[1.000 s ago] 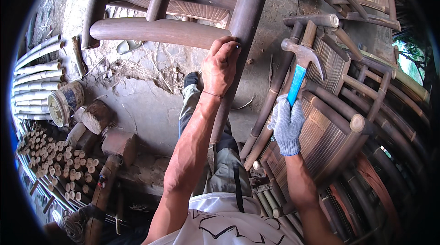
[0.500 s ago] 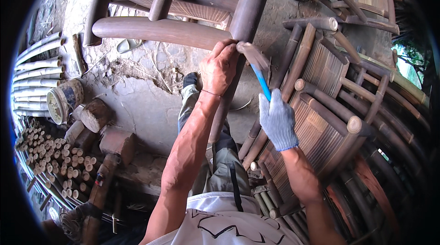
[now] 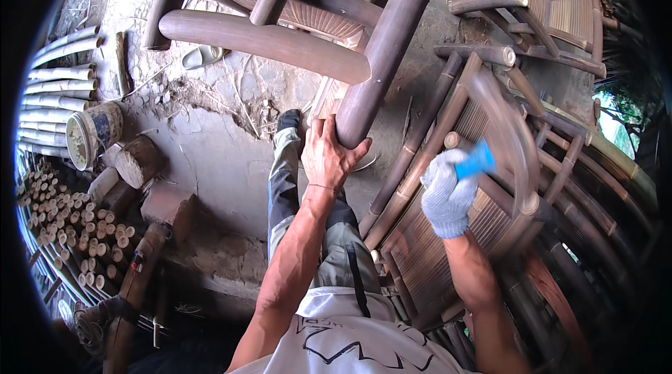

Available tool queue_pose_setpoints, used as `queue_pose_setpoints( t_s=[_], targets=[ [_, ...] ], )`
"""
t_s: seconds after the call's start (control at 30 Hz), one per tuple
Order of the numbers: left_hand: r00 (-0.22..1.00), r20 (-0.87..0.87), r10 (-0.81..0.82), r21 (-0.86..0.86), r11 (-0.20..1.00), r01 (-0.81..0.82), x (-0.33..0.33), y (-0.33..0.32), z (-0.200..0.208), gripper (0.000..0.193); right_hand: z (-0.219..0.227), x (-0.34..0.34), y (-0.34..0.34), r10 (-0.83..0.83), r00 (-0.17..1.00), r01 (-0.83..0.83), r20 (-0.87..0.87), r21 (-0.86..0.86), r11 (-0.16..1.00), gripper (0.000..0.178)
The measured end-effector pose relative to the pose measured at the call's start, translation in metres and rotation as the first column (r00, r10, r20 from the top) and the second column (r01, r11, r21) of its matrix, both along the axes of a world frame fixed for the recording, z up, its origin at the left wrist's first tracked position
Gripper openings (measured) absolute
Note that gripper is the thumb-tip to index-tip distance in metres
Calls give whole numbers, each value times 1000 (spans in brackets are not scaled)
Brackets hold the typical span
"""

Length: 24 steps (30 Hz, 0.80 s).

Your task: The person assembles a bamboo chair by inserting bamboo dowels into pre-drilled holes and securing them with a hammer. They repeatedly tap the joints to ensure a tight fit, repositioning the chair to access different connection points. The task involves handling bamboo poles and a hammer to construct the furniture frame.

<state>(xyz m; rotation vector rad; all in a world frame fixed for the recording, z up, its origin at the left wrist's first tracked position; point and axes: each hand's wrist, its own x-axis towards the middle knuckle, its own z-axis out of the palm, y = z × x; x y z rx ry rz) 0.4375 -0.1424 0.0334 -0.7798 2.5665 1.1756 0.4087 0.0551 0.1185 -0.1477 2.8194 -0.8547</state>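
A dark bamboo chair frame (image 3: 266,38) stands in front of me, with a thick post (image 3: 381,73) slanting toward me and a curved rail (image 3: 273,45) meeting it. My bare left hand (image 3: 327,153) grips the near end of that post, fingers on one side and thumb on the other. My right hand (image 3: 448,195), in a grey knitted glove, is closed around the blue handle (image 3: 477,161) of a hammer. The hammer is swung out to the right, away from the post; its head is smeared by motion.
Finished-looking bamboo chairs (image 3: 483,213) crowd the right side close to my right arm. At left are cut bamboo poles (image 3: 59,87), a stack of thin bamboo ends (image 3: 77,227), a dirty bucket (image 3: 84,139), a log (image 3: 140,162) and a brick-like block (image 3: 168,209). A slipper (image 3: 203,57) lies beyond.
My left hand has moved from the rail joint down to the post's near end. The hammer has swung from beside the joint out to the right. The chair frame has shifted slightly in view.
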Motion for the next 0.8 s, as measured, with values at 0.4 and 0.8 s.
queue_pose_setpoints(
  t_s=[0.4,0.8],
  targets=[
    [1000,-17,17,2,1000,-17,-1,3,-6,83,-25,-37,-8,164,951,-267,261,433,861,31],
    [857,-32,515,540,730,-418,13,-1,13,67,38,-17,-33,7,965,29,261,-135,990,20]
  ],
)
